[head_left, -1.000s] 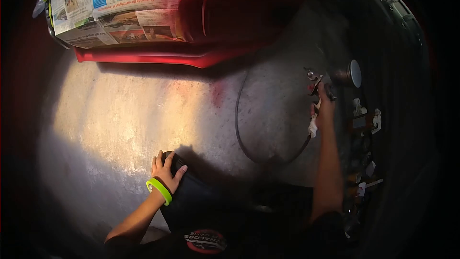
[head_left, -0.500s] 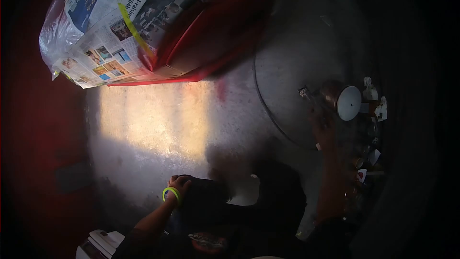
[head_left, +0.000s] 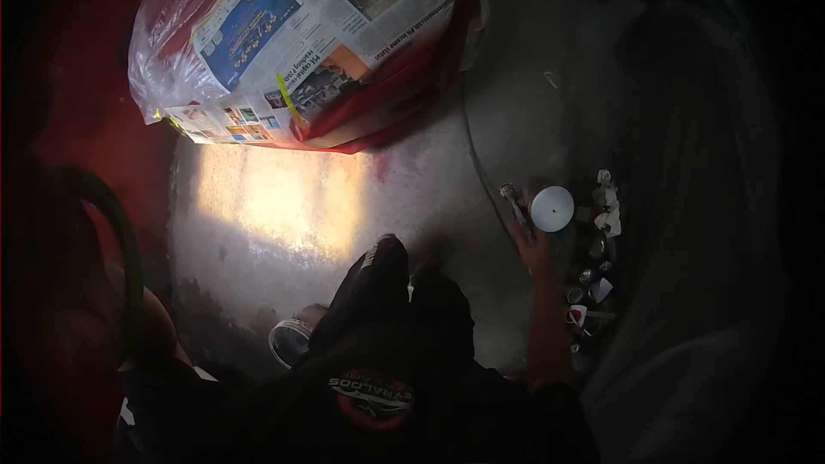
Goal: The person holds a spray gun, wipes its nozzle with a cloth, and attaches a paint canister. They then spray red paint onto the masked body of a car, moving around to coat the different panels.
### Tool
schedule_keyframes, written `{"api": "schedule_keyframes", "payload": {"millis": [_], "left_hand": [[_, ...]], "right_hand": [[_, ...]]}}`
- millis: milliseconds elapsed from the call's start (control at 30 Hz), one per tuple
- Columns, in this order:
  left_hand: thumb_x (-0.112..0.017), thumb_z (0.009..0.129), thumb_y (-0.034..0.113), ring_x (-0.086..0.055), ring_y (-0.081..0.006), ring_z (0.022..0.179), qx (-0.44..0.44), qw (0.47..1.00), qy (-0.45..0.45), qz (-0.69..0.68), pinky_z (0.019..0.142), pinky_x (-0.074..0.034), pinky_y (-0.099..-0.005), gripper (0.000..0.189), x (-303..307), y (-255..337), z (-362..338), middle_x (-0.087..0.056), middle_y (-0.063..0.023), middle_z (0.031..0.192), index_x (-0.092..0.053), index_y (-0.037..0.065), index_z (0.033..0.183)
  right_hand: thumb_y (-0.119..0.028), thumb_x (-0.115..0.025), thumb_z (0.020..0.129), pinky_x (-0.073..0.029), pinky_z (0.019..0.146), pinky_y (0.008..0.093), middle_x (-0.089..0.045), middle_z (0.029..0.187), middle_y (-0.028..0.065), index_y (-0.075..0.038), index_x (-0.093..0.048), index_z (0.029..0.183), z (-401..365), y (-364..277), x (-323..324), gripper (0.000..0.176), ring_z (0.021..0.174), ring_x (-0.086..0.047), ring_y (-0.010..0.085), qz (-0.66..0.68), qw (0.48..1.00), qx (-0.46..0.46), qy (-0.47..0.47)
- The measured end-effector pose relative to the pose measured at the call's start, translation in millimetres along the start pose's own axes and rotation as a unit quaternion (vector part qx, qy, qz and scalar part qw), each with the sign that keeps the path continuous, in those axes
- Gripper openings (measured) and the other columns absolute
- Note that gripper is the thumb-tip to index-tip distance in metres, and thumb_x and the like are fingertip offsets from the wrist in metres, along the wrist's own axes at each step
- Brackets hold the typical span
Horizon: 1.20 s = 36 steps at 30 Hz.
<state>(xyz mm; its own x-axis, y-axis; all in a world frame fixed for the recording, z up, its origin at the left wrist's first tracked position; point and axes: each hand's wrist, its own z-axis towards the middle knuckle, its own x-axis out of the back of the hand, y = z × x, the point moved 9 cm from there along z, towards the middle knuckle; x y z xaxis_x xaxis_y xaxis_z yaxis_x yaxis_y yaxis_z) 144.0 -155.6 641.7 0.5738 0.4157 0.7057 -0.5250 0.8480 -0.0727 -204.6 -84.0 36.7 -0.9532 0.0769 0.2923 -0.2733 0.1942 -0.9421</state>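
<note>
Head view: right hand (head_left: 534, 247) grips the spray gun (head_left: 518, 206), its white-lidded cup (head_left: 551, 208) low beside floor clutter (head_left: 605, 206); left hand is out of sight. The air hose (head_left: 478, 155) trails past the newspaper-masked red panel (head_left: 301, 60) and could snag there, jerking the gun.

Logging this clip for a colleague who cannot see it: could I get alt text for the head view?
The person's right hand grips a spray gun with a white-lidded cup, low over a concrete floor with a sunlit patch. Ahead lies a red panel masked with newspaper; small containers sit at the right.
</note>
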Motion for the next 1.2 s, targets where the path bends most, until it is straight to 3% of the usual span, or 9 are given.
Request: {"api": "schedule_keyframes", "payload": {"millis": [133,500,667,800,933,1067,1100,1167,1200], "left_hand": [[-0.056,0.099,0.022,-0.063,-0.0288,0.097,-0.03,0.999,-0.007,-0.017,0.079,-0.05,-0.0361,0.026,-15.3,24.2,31.6,-0.063,-0.0192,0.107,-0.064,-0.003,0.102],[-0.06,0.096,0.025,-0.061,-0.0269,0.09,0.392,0.801,-0.393,-0.226,0.073,-0.047,-0.0352,0.026,-279.9,-1.6,-185.1,-0.062,-0.0174,0.1,-0.064,-0.001,0.098],[-0.062,0.095,0.026,-0.06,-0.026,0.087,0.385,0.83,-0.344,-0.211,0.071,-0.046,-0.0347,0.026,-281.9,-68.2,-105.0,-0.061,-0.0166,0.097,-0.064,0.0,0.096],[-0.063,0.094,0.027,-0.059,-0.0253,0.085,0.327,0.88,-0.292,-0.185,0.069,-0.045,-0.0344,0.026,-270.6,-120.0,2.0,-0.061,-0.016,0.094,-0.064,0.001,0.094],[-0.065,0.093,0.028,-0.058,-0.0247,0.082,0.269,0.928,-0.214,-0.143,0.068,-0.044,-0.0341,0.026,-227.3,-140.4,111.0,-0.061,-0.0153,0.092,-0.064,0.002,0.093],[-0.066,0.092,0.029,-0.057,-0.024,0.079,0.182,0.964,-0.183,-0.067,0.066,-0.043,-0.0337,0.027,-223.9,-135.9,189.2,-0.06,-0.0146,0.089,-0.064,0.003,0.091],[-0.066,0.092,0.03,-0.057,-0.0238,0.079,0.162,0.968,-0.184,-0.051,0.065,-0.042,-0.0336,0.027,-228.3,-135.4,209.6,-0.06,-0.0145,0.089,-0.064,0.003,0.091],[-0.067,0.091,0.03,-0.057,-0.0235,0.078,0.112,0.983,-0.144,-0.01,0.064,-0.042,-0.0335,0.027,-232.5,-124.4,243.7,-0.06,-0.0142,0.087,-0.064,0.003,0.09],[-0.067,0.091,0.03,-0.057,-0.0233,0.077,0.091,0.986,-0.139,0.003,0.064,-0.042,-0.0334,0.027,-236.1,-116.1,260.8,-0.06,-0.014,0.087,-0.064,0.003,0.089]], "right_hand": [[-0.019,-0.079,0.086,-0.045,0.096,0.034,-0.067,0.118,0.0127,0.002,-0.06,0.125,20.4,-58.6,29.6,0.048,0.11,-0.061,0.0215,-0.013,0.999,0.037,0.018],[-0.013,-0.072,0.089,-0.05,0.091,0.0323,-0.065,0.115,0.0103,0.001,-0.055,0.133,135.2,-110.5,120.1,0.049,0.105,-0.061,0.017,0.032,0.999,0.017,0.036],[-0.006,-0.067,0.09,-0.05,0.091,0.0314,-0.061,0.125,0.0114,-0.001,-0.044,0.144,187.3,-210.1,175.6,0.059,0.109,-0.06,0.0173,-0.051,0.988,0.135,0.061],[-0.009,-0.062,0.094,-0.051,0.08,0.0273,-0.065,0.114,0.0055,0.0,-0.059,0.128,219.6,-190.3,208.1,0.035,0.097,-0.061,0.0114,0.094,0.991,-0.006,0.1],[-0.003,-0.064,0.09,-0.047,0.098,0.036,-0.063,0.126,0.0155,0.002,-0.054,0.134,241.8,-263.5,240.3,0.045,0.119,-0.058,0.0233,-0.142,0.945,0.225,0.19],[-0.006,-0.068,0.09,-0.048,0.096,0.0353,-0.062,0.124,0.0151,0.003,-0.054,0.132,318.8,-215.0,249.4,0.045,0.118,-0.057,0.0217,0.192,0.978,0.078,0.034],[-0.01,-0.072,0.089,-0.049,0.092,0.0335,-0.063,0.119,0.0144,0.003,-0.054,0.13,312.1,-225.8,250.6,0.047,0.114,-0.059,0.0192,0.167,0.975,-0.142,0.037],[-0.009,-0.072,0.089,-0.049,0.091,0.0322,-0.066,0.111,0.0127,0.003,-0.057,0.126,354.5,-215.7,272.0,0.041,0.102,-0.062,0.0171,0.05,0.988,0.128,0.065],[-0.007,-0.071,0.089,-0.048,0.09,0.0312,-0.066,0.109,0.01,0.002,-0.059,0.123,359.5,-249.8,278.1,0.038,0.1,-0.061,0.0159,0.057,0.99,0.12,0.043]]}}
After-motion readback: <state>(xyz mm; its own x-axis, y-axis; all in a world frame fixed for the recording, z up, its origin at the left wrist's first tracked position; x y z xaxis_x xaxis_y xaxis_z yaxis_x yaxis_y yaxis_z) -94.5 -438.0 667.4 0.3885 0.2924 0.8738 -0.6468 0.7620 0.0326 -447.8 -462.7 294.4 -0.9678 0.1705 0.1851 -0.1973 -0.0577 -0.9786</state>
